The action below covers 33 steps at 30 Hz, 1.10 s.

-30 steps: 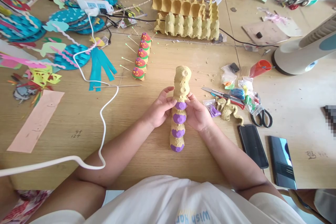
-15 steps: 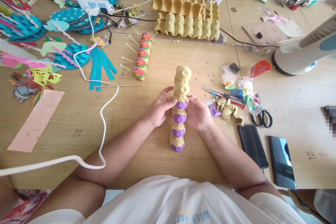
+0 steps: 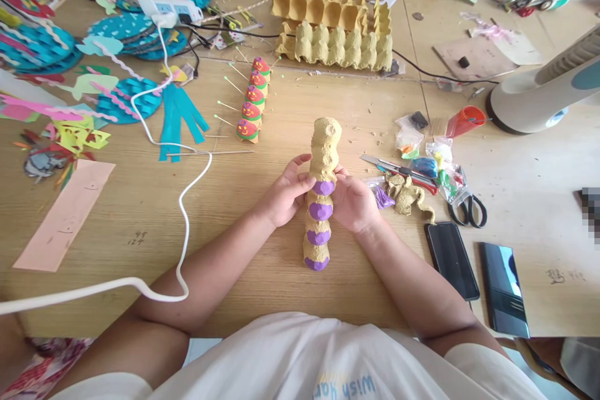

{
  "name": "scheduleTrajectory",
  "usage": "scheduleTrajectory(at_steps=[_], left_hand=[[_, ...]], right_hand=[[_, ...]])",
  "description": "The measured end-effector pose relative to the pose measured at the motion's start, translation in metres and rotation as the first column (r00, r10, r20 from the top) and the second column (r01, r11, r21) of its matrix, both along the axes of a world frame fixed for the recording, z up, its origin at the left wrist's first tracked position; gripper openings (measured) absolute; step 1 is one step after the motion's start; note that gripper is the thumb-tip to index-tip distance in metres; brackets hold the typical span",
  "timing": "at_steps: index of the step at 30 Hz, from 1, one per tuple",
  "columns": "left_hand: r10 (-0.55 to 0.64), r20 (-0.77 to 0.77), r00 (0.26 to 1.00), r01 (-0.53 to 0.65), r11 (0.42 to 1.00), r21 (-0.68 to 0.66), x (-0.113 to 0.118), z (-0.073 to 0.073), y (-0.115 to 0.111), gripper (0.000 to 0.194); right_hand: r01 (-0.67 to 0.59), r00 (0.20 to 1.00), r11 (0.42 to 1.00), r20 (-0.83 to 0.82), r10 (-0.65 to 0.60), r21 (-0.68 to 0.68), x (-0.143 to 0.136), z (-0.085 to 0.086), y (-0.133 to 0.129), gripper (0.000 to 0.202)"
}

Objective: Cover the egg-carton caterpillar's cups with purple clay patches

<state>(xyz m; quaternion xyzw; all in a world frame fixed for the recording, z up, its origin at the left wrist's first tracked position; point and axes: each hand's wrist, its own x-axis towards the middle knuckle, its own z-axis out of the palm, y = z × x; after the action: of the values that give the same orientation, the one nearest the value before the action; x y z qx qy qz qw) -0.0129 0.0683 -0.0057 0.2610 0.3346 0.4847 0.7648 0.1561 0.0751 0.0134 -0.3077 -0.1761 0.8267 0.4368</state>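
Observation:
Between my hands is a strip of egg carton cups [image 3: 325,145], tan and bumpy, pointing away from me. Several of its nearer cups carry purple clay patches [image 3: 320,211]; the far cups are bare. My left hand [image 3: 287,194] grips its left side, thumb on top near the farthest purple patch. On the right side, my right hand [image 3: 354,197] holds it with curled fingers, partly hidden behind the strip. A bag of purple clay [image 3: 384,197] and torn carton scraps [image 3: 404,195] lie right of my right hand.
A decorated caterpillar strip [image 3: 253,100] with toothpicks lies ahead left. Egg cartons [image 3: 344,47] stand at the back. To the right are a utility knife [image 3: 394,169], scissors [image 3: 469,209], a red cup [image 3: 469,119] and two phones [image 3: 452,259]. A white cable [image 3: 185,219] crosses the left side.

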Motion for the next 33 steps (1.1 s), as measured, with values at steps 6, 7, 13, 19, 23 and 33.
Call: scheduleTrajectory(at_steps=[6,7,13,19,23,33], left_hand=[[0.017,0.019,1.0,-0.016,0.999,-0.027,0.0006,0.0005,0.0002,0.059],[0.018,0.019,1.0,-0.018,1.0,-0.025,0.0006,0.0005,0.0002,0.058],[0.002,-0.003,1.0,-0.002,1.0,-0.005,-0.0002,-0.0001,0.0005,0.061],[0.005,-0.006,1.0,-0.005,1.0,-0.025,-0.0002,-0.0001,0.0004,0.061],[0.006,0.005,1.0,-0.006,1.0,-0.03,0.0002,-0.0004,0.0002,0.059],[0.011,0.009,1.0,-0.01,0.999,-0.042,0.0001,0.0003,0.0008,0.062]], right_hand=[[0.032,0.999,0.998,0.033,-0.034,0.059,-0.0008,-0.0007,-0.0002,0.034],[0.03,0.999,0.997,0.034,-0.032,0.064,-0.0006,-0.0004,0.0,0.033],[-0.014,0.999,0.996,0.04,0.01,0.093,0.0027,0.0027,0.0022,0.035],[0.011,0.999,0.995,0.042,-0.015,0.097,0.0022,0.0037,0.001,0.04],[0.032,0.998,0.997,0.048,-0.036,0.074,0.001,0.0017,-0.0002,0.039],[-0.01,1.0,0.998,-0.004,0.011,0.057,0.0023,0.0022,0.0016,0.033]])
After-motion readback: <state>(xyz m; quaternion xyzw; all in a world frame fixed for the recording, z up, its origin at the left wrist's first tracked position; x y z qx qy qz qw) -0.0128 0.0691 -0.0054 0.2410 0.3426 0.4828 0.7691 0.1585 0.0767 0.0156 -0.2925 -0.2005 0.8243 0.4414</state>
